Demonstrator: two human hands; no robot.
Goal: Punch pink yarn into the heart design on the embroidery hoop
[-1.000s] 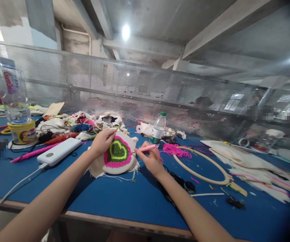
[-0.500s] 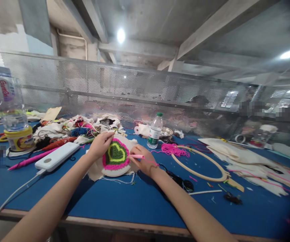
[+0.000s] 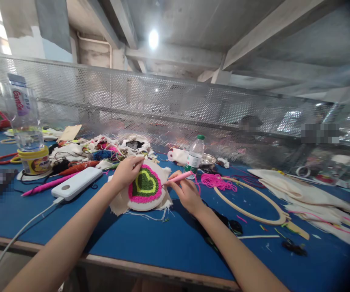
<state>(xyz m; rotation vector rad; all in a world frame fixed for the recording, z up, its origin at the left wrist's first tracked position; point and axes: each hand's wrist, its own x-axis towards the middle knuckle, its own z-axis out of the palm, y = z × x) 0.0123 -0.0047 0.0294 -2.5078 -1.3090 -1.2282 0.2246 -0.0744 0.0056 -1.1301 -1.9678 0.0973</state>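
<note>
A round hooped cloth (image 3: pixel 164 178) carries a looped-yarn heart (image 3: pixel 145 184) in dark green, with a lime inner outline and a pink border. My left hand (image 3: pixel 129 172) is closed on the hoop's upper left edge, its thumb side partly hidden. In my right hand (image 3: pixel 187 194) is a pink punch needle (image 3: pixel 181 177), held like a pen with its tip at the right edge of the pink border. Pink yarn trails from its back end towards a loose pink yarn pile (image 3: pixel 219 182). Frayed cloth edges stick out around the hoop.
A bare wooden hoop (image 3: pixel 254 215) lies to the right, near cream cloth (image 3: pixel 278 182). Behind my right hand stands a green-capped bottle (image 3: pixel 194 156). A white power bank (image 3: pixel 77 183), a yellow tub (image 3: pixel 35 160) and heaped yarn scraps (image 3: pixel 101 154) are on the left.
My right hand has drawn back slightly from the heart, and the punch needle now tilts with its back end raised. My left hand keeps its hold. The whole view has shifted a little.
</note>
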